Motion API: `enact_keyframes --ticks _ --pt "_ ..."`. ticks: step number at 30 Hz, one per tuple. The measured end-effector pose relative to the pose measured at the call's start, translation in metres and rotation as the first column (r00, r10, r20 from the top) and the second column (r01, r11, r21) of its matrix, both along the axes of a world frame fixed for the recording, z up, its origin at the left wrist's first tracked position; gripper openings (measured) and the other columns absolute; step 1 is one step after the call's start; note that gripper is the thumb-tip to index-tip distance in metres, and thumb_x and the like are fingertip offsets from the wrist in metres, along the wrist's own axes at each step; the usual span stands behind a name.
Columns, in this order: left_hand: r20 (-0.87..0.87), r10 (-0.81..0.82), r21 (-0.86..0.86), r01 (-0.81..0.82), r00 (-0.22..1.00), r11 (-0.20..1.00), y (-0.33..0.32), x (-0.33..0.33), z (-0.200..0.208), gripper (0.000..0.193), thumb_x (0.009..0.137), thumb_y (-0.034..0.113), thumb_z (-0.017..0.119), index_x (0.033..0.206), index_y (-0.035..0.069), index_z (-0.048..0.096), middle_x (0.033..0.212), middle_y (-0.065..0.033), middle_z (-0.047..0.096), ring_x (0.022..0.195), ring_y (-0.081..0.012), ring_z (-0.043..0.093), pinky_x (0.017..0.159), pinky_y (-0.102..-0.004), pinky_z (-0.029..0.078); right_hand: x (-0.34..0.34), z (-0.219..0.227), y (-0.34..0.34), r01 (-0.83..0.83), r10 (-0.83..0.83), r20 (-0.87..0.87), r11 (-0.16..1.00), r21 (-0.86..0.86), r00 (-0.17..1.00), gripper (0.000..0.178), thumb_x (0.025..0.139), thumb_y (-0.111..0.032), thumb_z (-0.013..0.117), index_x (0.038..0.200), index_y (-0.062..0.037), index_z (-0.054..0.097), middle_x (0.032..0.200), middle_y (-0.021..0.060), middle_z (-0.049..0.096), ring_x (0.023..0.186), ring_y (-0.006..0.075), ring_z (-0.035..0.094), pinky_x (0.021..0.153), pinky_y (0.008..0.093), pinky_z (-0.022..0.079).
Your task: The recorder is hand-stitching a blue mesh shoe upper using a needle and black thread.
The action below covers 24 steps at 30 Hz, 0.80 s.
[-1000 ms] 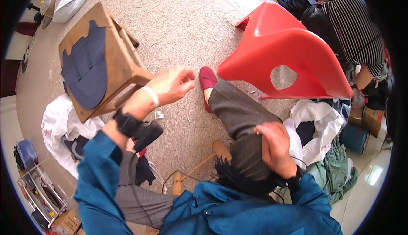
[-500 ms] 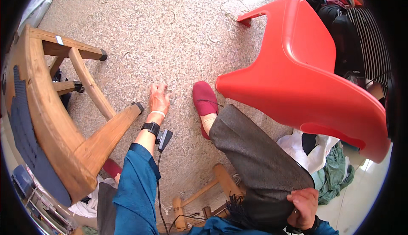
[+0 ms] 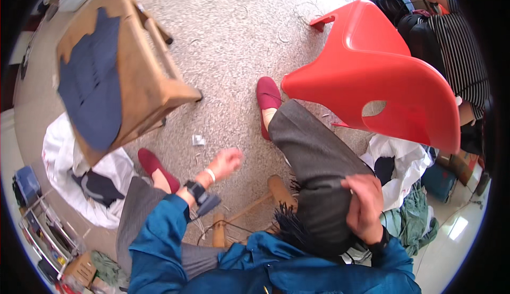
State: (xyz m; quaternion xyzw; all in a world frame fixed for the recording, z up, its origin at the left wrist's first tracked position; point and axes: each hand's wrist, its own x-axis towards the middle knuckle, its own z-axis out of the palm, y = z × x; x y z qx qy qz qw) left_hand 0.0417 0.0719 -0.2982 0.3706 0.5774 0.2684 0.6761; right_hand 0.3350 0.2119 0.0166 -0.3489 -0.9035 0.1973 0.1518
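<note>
The right hand (image 3: 365,209) rests on dark grey cloth (image 3: 313,172) draped over the right knee, fingers curled on it; whether they grip it I cannot tell. The left hand (image 3: 227,162) hangs blurred above the floor (image 3: 228,33), loosely curled and holding nothing, near a wooden stool (image 3: 143,81) bearing navy fabric (image 3: 93,87). A red chair (image 3: 382,76) stands just beyond the knee.

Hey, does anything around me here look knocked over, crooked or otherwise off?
Yes. The red plastic chair lies tipped over on the speckled floor beside the right leg. The wooden stool with dark blue fabric on top looks tilted, though the lens may exaggerate that. White bags and clothing are strewn about.
</note>
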Motion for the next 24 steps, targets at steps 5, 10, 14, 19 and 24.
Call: enact_keyframes --ticks 5,10,14,19,24 --pt "0.317 0.111 -0.543 0.085 0.942 0.835 -0.163 0.08 0.051 0.015 0.088 0.006 0.055 0.085 0.002 0.069 0.075 -0.0071 0.068 0.07 -0.0165 0.066 0.062 -0.0333 0.055 -0.014 0.004 -0.015 0.001 0.0 -0.045 1.0 0.018 0.999 0.03 0.079 0.013 0.056 0.106 0.0016 0.062 0.09 0.0118 0.068 0.08 0.0303 0.066 0.078 0.039 0.049" --pt "0.41 -0.161 -0.52 0.375 0.898 0.768 -0.205 0.138 0.022 0.014 0.085 0.012 0.058 0.083 0.002 0.067 0.071 -0.0048 0.066 0.065 -0.0174 0.063 0.055 -0.0338 0.051 -0.031 0.017 -0.002 -0.072 0.077 0.038 0.991 -0.113 0.996 0.026 0.083 0.011 0.056 0.106 -0.0001 0.061 0.088 0.0101 0.069 0.076 0.0267 0.064 0.075 0.0368 0.047" --pt "0.61 -0.115 -0.505 0.496 0.784 0.706 -0.209 0.151 0.007 0.018 0.087 0.017 0.063 0.098 0.004 0.069 0.08 -0.0008 0.067 0.067 -0.0153 0.06 0.058 -0.0336 0.051 -0.06 0.02 0.015 -0.211 0.233 0.184 0.968 -0.134 0.955 0.034 0.071 0.012 0.055 0.102 0.0003 0.062 0.089 0.0114 0.067 0.079 0.0289 0.065 0.075 0.0381 0.046" --pt "0.633 -0.093 -0.547 0.528 0.769 0.65 -0.191 0.134 0.032 0.022 0.086 0.025 0.068 0.098 0.007 0.07 0.097 -0.0039 0.068 0.092 -0.0152 0.059 0.078 -0.0348 0.05 -0.102 0.023 0.053 -0.166 0.227 0.299 0.962 -0.218 0.927 0.035 0.066 0.009 0.057 0.1 -0.0002 0.062 0.091 0.0119 0.068 0.081 0.0283 0.066 0.076 0.0389 0.046" --pt "0.429 -0.018 -0.692 0.341 0.903 0.637 -0.158 0.101 0.045 0.025 0.082 0.015 0.059 0.095 0.0 0.074 0.095 -0.0137 0.072 0.088 -0.025 0.066 0.074 -0.0449 0.054 -0.141 0.019 0.102 -0.171 0.239 0.284 0.955 -0.243 0.928 0.037 0.067 0.01 0.056 0.102 -0.0006 0.062 0.092 0.0105 0.067 0.083 0.0303 0.066 0.078 0.0414 0.046"
